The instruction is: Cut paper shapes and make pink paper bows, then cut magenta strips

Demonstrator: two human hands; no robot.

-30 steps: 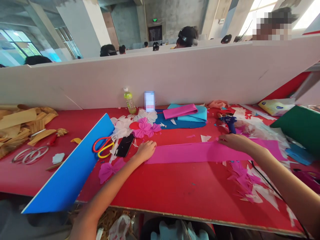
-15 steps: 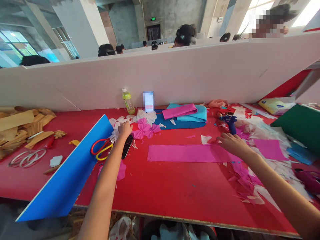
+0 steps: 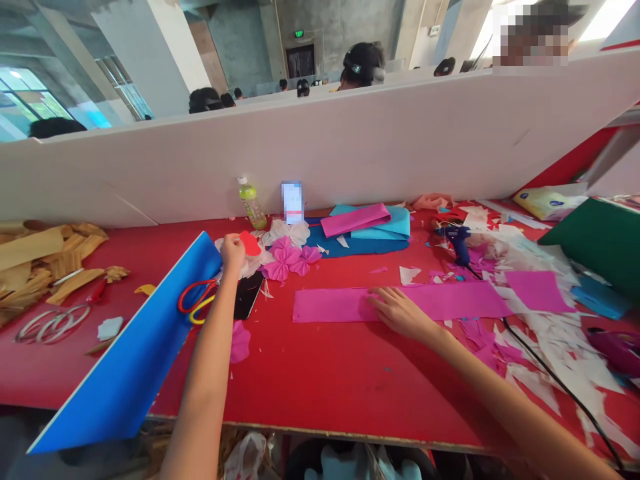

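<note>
My left hand [image 3: 233,253] is closed, pinching a small red heart-shaped paper piece [image 3: 251,244] above the white crumpled paper. Just right of it sit pink paper flowers [image 3: 284,260]. Below my left hand lie a dark phone [image 3: 247,297] and scissors [image 3: 196,299] with red and yellow handles, partly hidden by my forearm. My right hand [image 3: 403,313] is open, its fingers loosely stretched over the middle of a long pink paper strip [image 3: 327,305] lying flat. Whether the fingertips touch the strip I cannot tell.
A blue board [image 3: 135,360] leans across the left side. A bottle [image 3: 251,205] and a lit phone [image 3: 293,201] stand by the partition. Folded blue and pink paper [image 3: 373,227] lies behind the strip. A glue gun [image 3: 457,241] with a cord and paper scraps [image 3: 560,360] occupy the right.
My left hand has lifted slightly leftward with the red piece now showing in its fingers. My right hand has moved left from near the glue gun to over the pink strip.
</note>
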